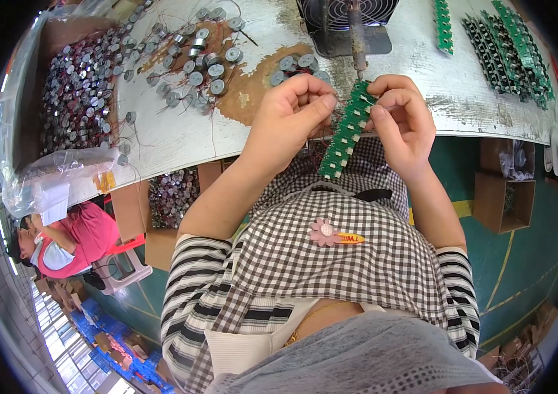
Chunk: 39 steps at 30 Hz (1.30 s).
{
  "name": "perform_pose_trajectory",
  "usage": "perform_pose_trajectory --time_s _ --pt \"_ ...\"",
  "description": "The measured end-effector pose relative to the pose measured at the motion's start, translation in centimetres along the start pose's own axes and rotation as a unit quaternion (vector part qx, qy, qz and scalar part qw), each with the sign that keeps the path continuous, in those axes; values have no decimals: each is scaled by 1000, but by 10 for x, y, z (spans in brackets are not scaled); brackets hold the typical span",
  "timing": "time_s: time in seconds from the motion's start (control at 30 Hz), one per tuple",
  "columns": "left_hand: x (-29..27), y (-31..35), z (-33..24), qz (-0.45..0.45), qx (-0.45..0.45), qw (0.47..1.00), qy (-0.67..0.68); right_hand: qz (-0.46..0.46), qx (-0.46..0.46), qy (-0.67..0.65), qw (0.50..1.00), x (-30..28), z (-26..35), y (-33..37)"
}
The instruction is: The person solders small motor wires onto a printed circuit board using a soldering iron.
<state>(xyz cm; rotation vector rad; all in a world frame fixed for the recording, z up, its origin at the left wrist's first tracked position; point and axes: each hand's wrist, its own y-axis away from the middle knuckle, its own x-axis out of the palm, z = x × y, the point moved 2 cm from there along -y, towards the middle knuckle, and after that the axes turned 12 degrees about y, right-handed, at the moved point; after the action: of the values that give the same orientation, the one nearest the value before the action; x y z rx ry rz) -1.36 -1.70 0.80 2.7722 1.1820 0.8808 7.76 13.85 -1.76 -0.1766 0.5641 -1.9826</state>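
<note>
A green strip of circuit boards [344, 141] with pale connectors along it slants down toward my lap. My right hand [402, 121] pinches its far end between thumb and fingers. Beside the strip's left edge, my left hand [292, 118] is closed in a pinch. Thin wires show near those fingertips, but what they grip is too small to make out. Just above the strip's far end points the tip of a soldering iron [357, 46]. Behind my left hand sit several small round metal motors [287, 64].
A black fan [344, 20] stands behind the iron. More wired motors [197, 75] lie scattered left, beside a box full of them [79, 98]. Green board strips [508, 56] are stacked at far right. A cardboard box [505, 203] is below right. Another person [72, 240] sits at left.
</note>
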Motion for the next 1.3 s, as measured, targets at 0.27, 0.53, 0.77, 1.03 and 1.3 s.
perform_pose_trajectory --time_s 0.27,0.53,0.77,1.03,1.3 --pt "8 -13 0 4 164 973 -165 -12 -27 48 998 2 6 -2" --pt "10 -25 -2 18 37 994 -102 -24 -37 77 996 1 10 -4" --pt "13 -29 -4 11 50 992 -118 -35 -90 169 981 1 14 -14" --pt "17 -24 -1 8 58 991 -117 -40 -44 70 996 2 8 -3" --pt "16 -22 1 14 66 994 -83 -43 3 -19 999 2 9 1"
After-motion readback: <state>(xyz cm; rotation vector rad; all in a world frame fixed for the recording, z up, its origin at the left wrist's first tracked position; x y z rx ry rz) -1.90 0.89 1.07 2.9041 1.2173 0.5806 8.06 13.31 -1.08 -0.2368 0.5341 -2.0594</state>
